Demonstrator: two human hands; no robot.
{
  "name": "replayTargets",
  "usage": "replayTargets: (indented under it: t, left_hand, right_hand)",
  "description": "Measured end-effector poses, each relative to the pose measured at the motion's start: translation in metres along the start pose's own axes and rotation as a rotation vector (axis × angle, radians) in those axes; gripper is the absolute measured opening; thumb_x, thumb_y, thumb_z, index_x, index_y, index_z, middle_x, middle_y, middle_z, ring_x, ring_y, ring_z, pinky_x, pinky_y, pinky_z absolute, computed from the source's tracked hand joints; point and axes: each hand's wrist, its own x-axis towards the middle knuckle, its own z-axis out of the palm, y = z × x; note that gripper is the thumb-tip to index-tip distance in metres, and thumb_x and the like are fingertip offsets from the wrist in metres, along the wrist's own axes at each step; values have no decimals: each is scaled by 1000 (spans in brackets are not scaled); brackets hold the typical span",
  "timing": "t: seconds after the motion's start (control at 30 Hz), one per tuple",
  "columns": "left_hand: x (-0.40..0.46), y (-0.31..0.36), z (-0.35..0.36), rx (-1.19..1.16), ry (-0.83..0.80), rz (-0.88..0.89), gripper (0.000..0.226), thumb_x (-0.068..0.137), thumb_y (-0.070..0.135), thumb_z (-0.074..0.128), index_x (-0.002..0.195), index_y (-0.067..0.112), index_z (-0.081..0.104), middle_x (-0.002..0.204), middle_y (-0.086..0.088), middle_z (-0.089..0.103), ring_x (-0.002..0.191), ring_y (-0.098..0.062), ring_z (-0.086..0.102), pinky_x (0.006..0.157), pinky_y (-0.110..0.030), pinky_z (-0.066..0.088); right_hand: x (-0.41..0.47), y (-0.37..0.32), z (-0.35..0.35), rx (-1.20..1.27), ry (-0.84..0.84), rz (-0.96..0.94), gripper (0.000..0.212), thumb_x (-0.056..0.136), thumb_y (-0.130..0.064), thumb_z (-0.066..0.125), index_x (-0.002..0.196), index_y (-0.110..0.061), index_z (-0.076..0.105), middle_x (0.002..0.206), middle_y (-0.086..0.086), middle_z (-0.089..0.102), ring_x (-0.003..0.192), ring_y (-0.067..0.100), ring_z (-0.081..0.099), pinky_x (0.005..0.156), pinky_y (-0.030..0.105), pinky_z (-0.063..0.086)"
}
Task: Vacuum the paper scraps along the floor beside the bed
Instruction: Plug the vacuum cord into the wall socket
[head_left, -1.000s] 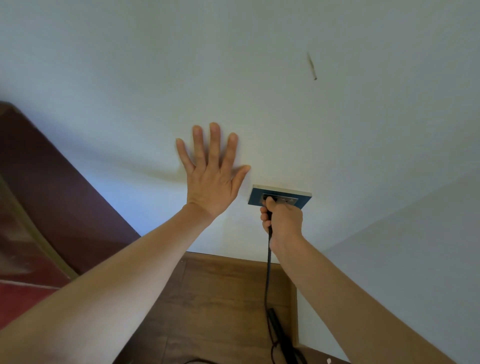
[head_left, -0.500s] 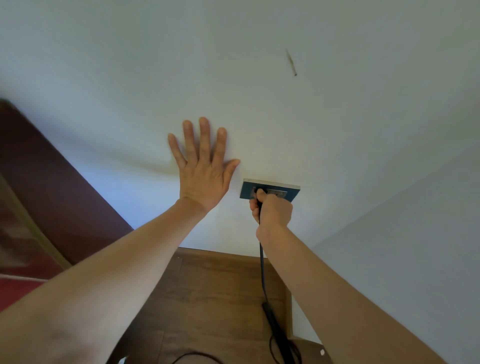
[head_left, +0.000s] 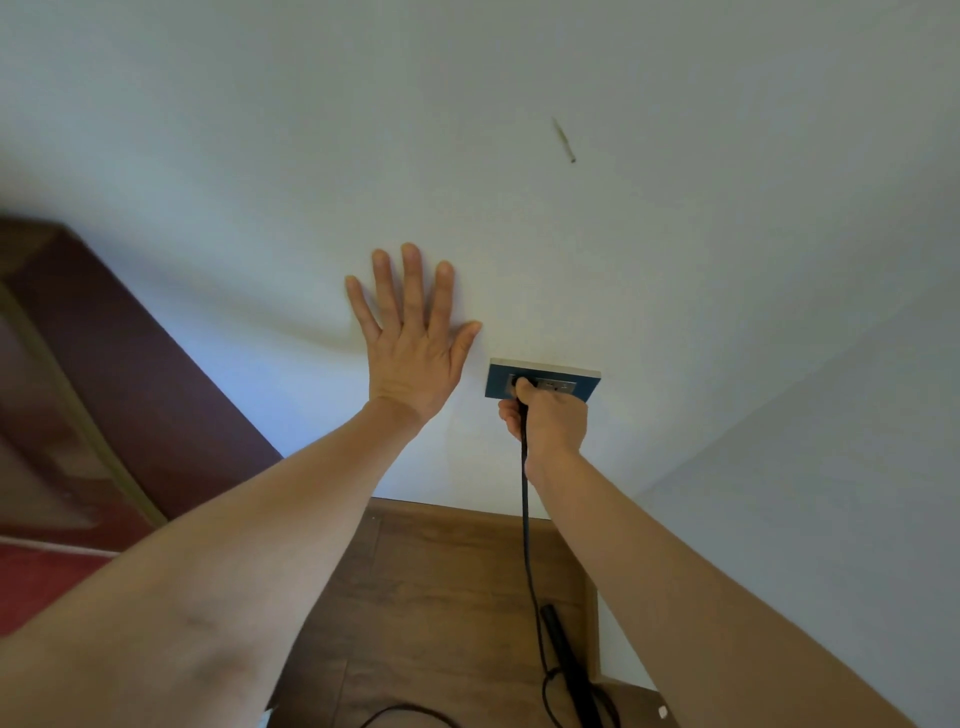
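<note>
right hand (head_left: 548, 415) grips the plug (head_left: 519, 387) at the socket (head_left: 543, 382); left hand (head_left: 413, 338) spread flat on the wall beside it. power step; next, seat it or pull it free.

No readable text

The socket plate (head_left: 543, 380) just above the gripping right hand (head_left: 548, 418) bears no legible marking; nor does the cord (head_left: 525, 499) below it.

White wall (head_left: 519, 78) bears one thin brownish mark (head_left: 563, 140) — upper right. Blue-framed socket plate (head_left: 584, 383) fixed lower down. Dark maroon headboard (head_left: 130, 374) stands at left — against the wall.
</note>
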Motion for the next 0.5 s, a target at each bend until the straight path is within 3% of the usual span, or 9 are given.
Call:
replayTargets:
  t: [0.1,0.2,0.3,0.4,0.5]
  left_hand:
    - [0,3,-10,19,-43,-34,76,99,48,33,146,16,-18,153,-19,-16,139,-44,-13,111,-60,-4]
    - [-5,10,-32,32,-128,-56,68,101,41,32,148,13,-8,155,-22,6,141,-44,3,112,-62,8]
    - [-10,13,-62,51,-237,-70,63,101,39,30,150,14,-2,157,-14,0,144,-37,2,114,-59,9]
    - [-29,16,-98,42,-352,-49,60,101,36,24,150,15,-2,158,-9,-2,146,-29,2,116,-52,7]
    - [-71,25,-143,-14,-479,-47,57,100,36,23,150,14,8,158,-8,12,145,-27,9,117,-50,9]
  right_hand:
    - [-1,-1,0,-52,-8,-29,11,90,-16,66,85,-6,64,80,14,69,58,16,63,46,17,50]
    - [-6,-2,-1,-275,-39,-107,25,95,-25,58,97,-1,67,79,9,66,73,21,66,67,29,57]
    - [-24,-6,-8,-621,-73,-248,39,99,-36,45,116,-7,62,108,9,65,100,23,60,84,33,49]
    - [-58,-3,-24,-770,-106,-366,47,101,-38,40,141,-13,43,143,9,47,129,24,45,103,34,39]
    - [-101,6,-49,-924,-103,-523,51,102,-36,38,148,-14,34,152,6,35,141,20,30,116,34,26]
